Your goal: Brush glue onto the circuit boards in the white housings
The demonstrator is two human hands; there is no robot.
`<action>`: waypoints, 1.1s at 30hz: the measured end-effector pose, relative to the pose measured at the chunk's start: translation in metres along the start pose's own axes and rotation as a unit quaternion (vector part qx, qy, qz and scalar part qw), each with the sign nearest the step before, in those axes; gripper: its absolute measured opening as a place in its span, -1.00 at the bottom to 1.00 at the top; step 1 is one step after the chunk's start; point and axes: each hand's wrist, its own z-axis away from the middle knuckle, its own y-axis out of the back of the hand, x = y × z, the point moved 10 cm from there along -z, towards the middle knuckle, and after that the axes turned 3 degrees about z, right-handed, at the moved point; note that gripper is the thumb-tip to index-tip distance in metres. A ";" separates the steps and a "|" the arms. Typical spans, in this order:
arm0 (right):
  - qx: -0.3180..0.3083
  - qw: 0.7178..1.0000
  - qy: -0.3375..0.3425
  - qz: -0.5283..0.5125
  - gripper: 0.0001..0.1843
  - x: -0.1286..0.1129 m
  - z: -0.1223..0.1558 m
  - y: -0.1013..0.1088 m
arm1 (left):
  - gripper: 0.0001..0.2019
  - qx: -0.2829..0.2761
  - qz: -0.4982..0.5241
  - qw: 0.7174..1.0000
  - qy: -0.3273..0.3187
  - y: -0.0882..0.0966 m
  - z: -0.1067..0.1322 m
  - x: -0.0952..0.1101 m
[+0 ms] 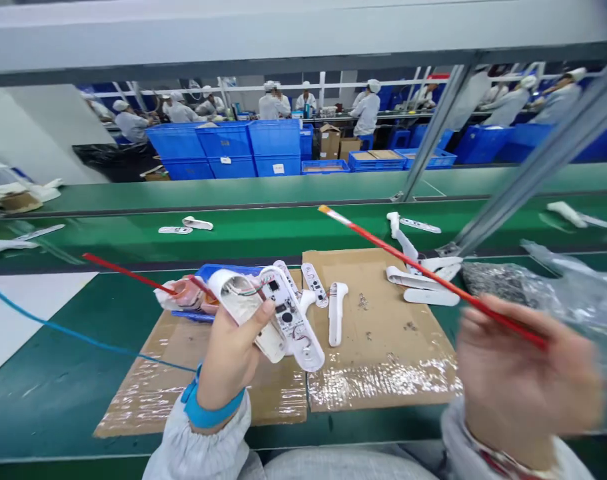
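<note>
My left hand [238,353], a blue strap on its wrist, grips an opened white plastic device. One half is a hollow shell [246,310]; the other half [293,323] carries a white circuit board, and thin wires run between them. My right hand [528,373] is blurred by motion and closed around a slim red stick [408,257] with a pale band and an orange-yellow tip, raised toward the middle. Beyond my left hand lie more white device parts: a board half [315,285] and a shell [338,313] on the cardboard [383,360].
A blue tray [193,316] holds a pinkish container with another red stick. White housings [428,287] are piled at right beside a plastic bag [563,287]. Small metal bits [363,302] dot the cardboard. A green conveyor [278,230] carries parts; a metal post [538,160] slants at right. People work behind.
</note>
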 end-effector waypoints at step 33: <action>-0.578 0.756 -0.037 0.307 -0.74 0.123 0.073 -0.097 | -0.79 -0.228 0.019 0.961 0.155 -0.208 -0.044 -0.075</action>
